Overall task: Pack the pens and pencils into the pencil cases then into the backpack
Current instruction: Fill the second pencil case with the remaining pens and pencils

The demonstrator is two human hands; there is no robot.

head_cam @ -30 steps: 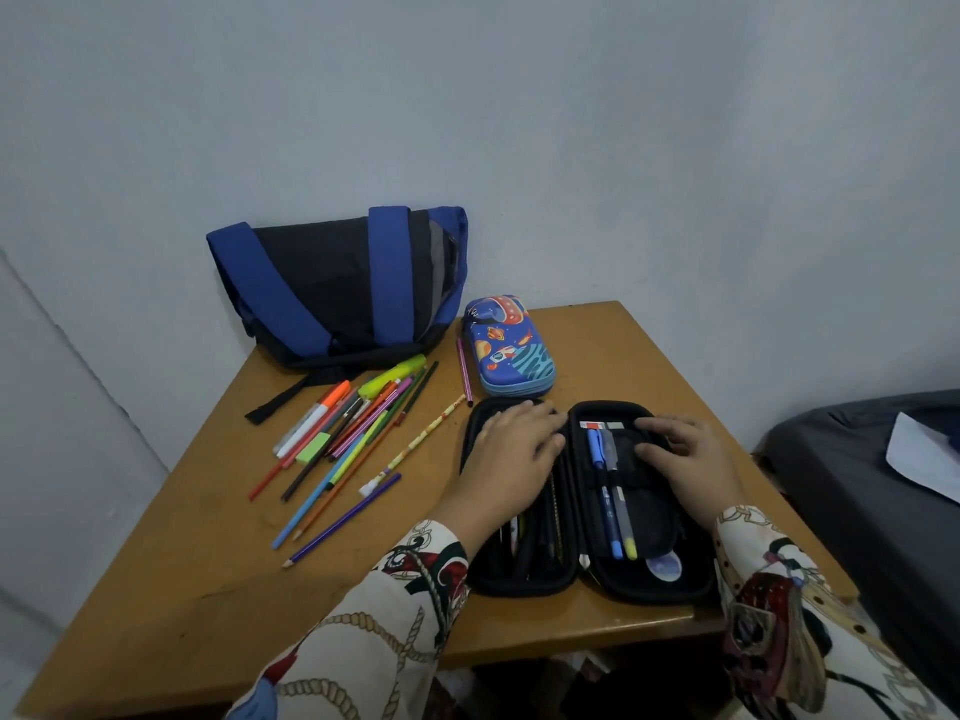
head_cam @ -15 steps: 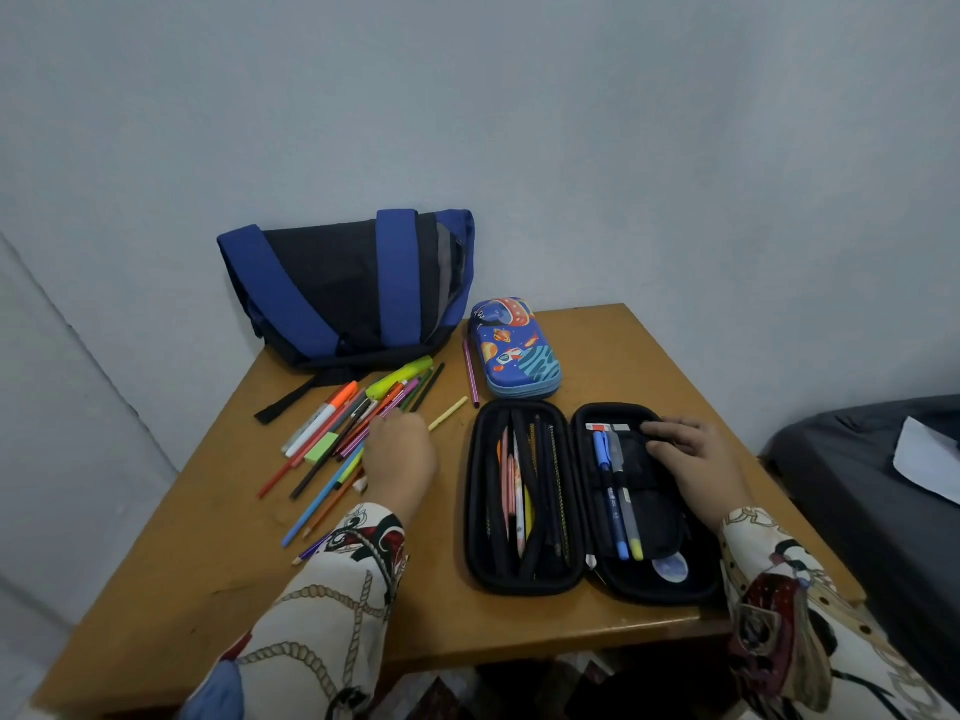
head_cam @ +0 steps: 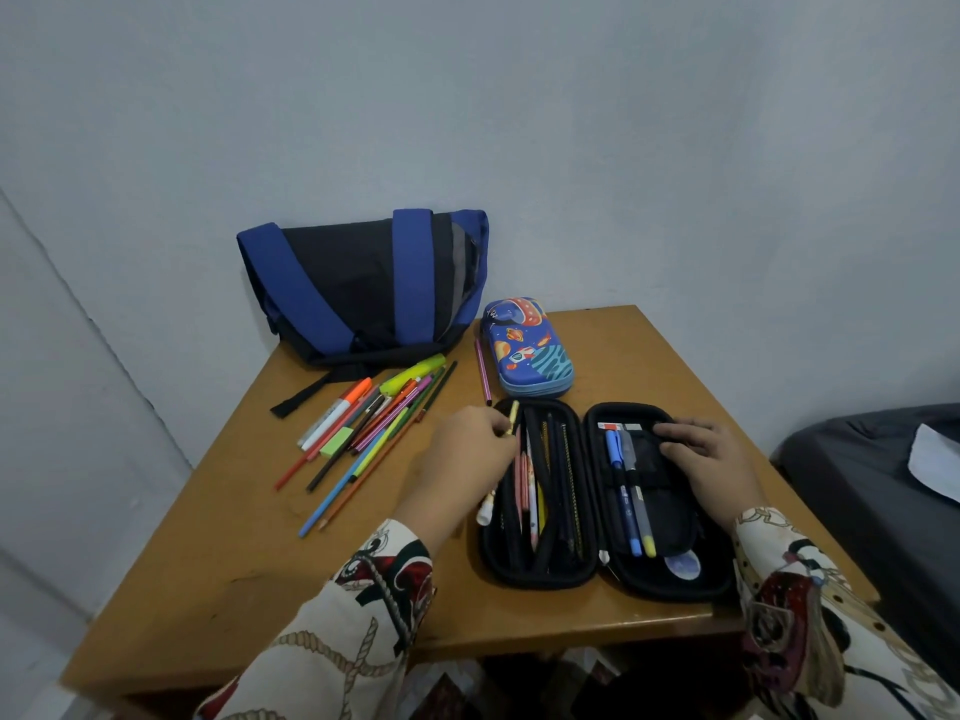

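Note:
A black pencil case (head_cam: 540, 576) lies open on the wooden table (head_cam: 218, 563), with several pens and pencils in its left half and two pens in its right half. My left hand (head_cam: 465, 454) holds a yellow pencil (head_cam: 513, 415) with a white end over the case's left edge. On the right half's inner pocket rests my right hand (head_cam: 709, 457), its fingers curved over it. Several loose pens and pencils (head_cam: 363, 433) lie in a heap to the left. A shut blue patterned pencil case (head_cam: 527, 350) stands behind. The blue and black backpack (head_cam: 363, 283) leans against the wall.
A purple pencil (head_cam: 483, 371) lies beside the blue patterned case. A black strap (head_cam: 306, 394) from the backpack trails over the table. A dark bed (head_cam: 872, 475) with a white sheet of paper (head_cam: 935, 462) stands to the right.
My left hand went from the black case to the loose heap, picked up the yellow pencil and carried it back to the case's left half. The right hand stayed on the case.

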